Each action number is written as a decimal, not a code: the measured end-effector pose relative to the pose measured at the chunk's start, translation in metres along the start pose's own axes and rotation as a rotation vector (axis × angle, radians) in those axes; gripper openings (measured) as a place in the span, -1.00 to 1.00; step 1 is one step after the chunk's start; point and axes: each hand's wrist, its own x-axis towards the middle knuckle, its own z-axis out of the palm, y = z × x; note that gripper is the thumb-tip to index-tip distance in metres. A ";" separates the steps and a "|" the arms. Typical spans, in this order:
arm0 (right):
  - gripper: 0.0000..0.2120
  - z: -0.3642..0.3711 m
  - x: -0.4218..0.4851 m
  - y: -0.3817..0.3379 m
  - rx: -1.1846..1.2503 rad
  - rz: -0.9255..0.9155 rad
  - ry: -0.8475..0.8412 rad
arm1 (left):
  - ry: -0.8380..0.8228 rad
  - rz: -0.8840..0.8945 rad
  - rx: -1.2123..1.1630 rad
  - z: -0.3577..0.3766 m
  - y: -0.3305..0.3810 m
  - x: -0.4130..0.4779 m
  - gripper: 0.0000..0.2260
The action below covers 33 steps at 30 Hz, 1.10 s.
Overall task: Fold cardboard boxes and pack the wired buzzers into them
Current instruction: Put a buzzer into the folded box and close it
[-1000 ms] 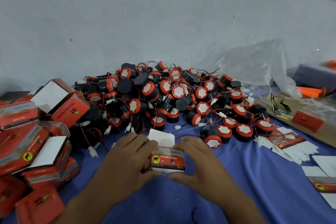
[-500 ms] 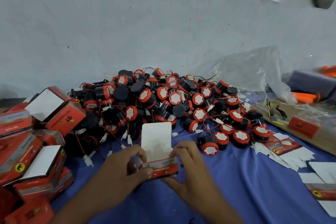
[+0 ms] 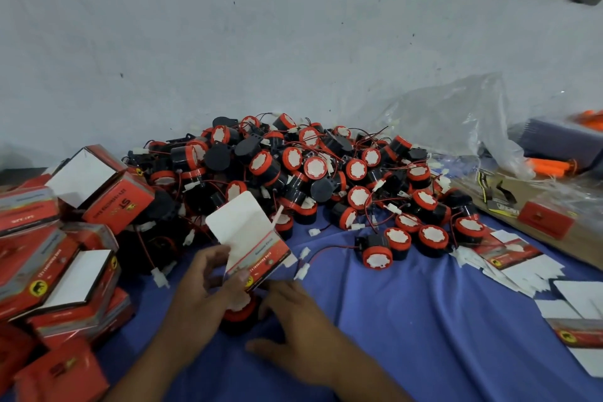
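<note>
At six o'clock the left hand (image 3: pixel 202 284) pinches the box (image 3: pixel 261 254), flap raised, and the right hand (image 3: pixel 293 316) lies loose-fingered against a buzzer (image 3: pixel 239 315) just beneath it; best to hold the mouth square and feed wire in first.

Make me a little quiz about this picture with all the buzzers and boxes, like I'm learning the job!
1. True or false: the white flap of the box in the left hand is tucked shut.
2. Where is the big stack of folded boxes? A) left of the buzzers B) on top of them C) behind them
3. Fill in: the buzzers lie on a ____ cloth.
Key: 1 false, the flap stands open; 2 A; 3 blue.
</note>
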 end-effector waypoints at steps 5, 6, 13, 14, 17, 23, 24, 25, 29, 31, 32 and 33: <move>-0.43 0.004 0.000 -0.009 0.157 0.133 -0.017 | 0.009 -0.037 -0.220 0.011 -0.009 -0.004 -0.58; -0.44 0.001 0.000 -0.009 0.142 0.123 -0.006 | 0.049 -0.019 -0.187 0.011 -0.007 -0.004 -0.58; -0.59 -0.042 -0.004 0.007 0.258 0.244 0.554 | 0.117 0.133 0.290 -0.003 -0.001 -0.004 -0.31; -0.58 -0.048 -0.006 0.008 0.228 0.206 0.609 | 0.025 0.131 0.316 0.000 -0.002 -0.006 -0.33; -0.60 -0.057 -0.009 0.002 0.104 0.056 0.635 | -0.255 0.116 0.486 0.014 -0.008 -0.014 -0.35; -0.56 -0.047 -0.008 -0.003 -0.064 -0.047 0.307 | -0.346 0.153 0.449 0.013 -0.010 -0.016 -0.41; -0.56 -0.046 -0.007 -0.005 -0.070 -0.042 0.280 | -0.353 0.159 0.424 0.013 -0.010 -0.017 -0.40; -0.57 -0.045 -0.005 -0.004 -0.091 -0.059 0.287 | -0.348 0.155 0.404 0.014 -0.009 -0.018 -0.36; -0.61 -0.047 -0.002 0.000 -0.162 0.024 0.208 | -0.292 0.161 0.409 0.013 -0.009 -0.020 -0.32; -0.66 -0.047 -0.004 0.003 -0.192 0.055 0.119 | -0.303 0.226 0.458 0.013 -0.011 -0.020 -0.39; -0.66 -0.048 -0.005 0.004 -0.216 0.056 0.084 | -0.314 0.257 0.477 0.013 -0.012 -0.019 -0.40; -0.65 -0.048 -0.005 0.005 -0.233 0.049 0.059 | -0.324 0.278 0.488 0.013 -0.012 -0.019 -0.41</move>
